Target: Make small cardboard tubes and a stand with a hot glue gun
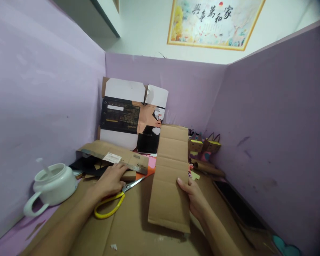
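Observation:
My right hand [193, 193] grips the right edge of a long, creased strip of brown cardboard [170, 177], its thumb on the front face. The strip is held up at a tilt over the cardboard-covered table. My left hand [112, 179] lies against a pile of folded cardboard [138, 163] that bears a white label, its fingers over the near edge and its thumb apart below them. What the left fingertips touch is partly hidden. Scissors [109, 211] with yellow handles lie just below that hand, blades pointing up and right.
A white mug [56, 186] stands at the left. An unfolded black-and-white box [120, 113] leans on the back of the lilac partition [197, 81]. Small paper crafts [202, 144] and a cardboard tube [208, 167] sit at the back right; a dark flat device [240, 206] lies along the right wall.

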Motion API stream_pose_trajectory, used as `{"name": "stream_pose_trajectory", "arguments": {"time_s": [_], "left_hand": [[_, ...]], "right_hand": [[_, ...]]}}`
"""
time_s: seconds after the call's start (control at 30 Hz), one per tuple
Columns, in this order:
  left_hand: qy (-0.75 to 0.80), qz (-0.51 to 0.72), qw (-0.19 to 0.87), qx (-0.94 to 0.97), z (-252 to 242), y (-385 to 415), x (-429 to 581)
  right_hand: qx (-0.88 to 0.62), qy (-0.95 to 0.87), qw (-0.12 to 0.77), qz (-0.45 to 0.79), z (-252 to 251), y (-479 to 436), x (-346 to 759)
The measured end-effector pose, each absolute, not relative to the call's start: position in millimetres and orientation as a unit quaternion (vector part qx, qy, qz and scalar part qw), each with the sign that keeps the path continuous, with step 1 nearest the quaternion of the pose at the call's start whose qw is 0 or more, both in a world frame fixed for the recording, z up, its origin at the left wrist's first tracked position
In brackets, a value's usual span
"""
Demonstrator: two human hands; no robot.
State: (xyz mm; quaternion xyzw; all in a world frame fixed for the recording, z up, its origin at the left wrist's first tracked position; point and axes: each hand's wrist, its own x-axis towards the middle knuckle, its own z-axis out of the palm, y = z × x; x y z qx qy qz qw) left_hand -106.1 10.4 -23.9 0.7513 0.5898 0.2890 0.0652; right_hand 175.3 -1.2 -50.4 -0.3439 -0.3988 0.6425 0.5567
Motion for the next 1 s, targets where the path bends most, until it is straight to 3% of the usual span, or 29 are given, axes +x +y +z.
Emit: {"name": "stream_pose_trajectory", "arguments": {"time_s": [0.13, 0.27, 0.4, 0.57, 1.0], "left_hand": [[0.594, 0.235, 0.068, 0.766, -26.7, 16.9, -107.3], [0.590, 0.268, 0.092, 0.756, -15.8, 9.1, -102.3], [0.437, 0.271, 0.268, 0.815, -22.9, -20.2, -64.6], [0.416, 0.180, 0.243, 0.857, -43.5, -38.4, -31.6], [0.376, 0.173, 0.193, 0.890, -46.4, -39.4, -28.9]], "right_hand": [[-0.319, -0.409, 0.541, 0.662, -53.2, -2.1, 171.1], [-0.314, -0.401, 0.541, 0.669, -59.5, -0.8, 161.0], [-0.333, -0.376, 0.528, 0.685, -70.9, 4.7, 147.2], [-0.353, -0.351, 0.492, 0.714, -83.4, 13.9, 143.6], [-0.356, -0.314, 0.464, 0.748, -81.9, 17.3, 147.5]]}}
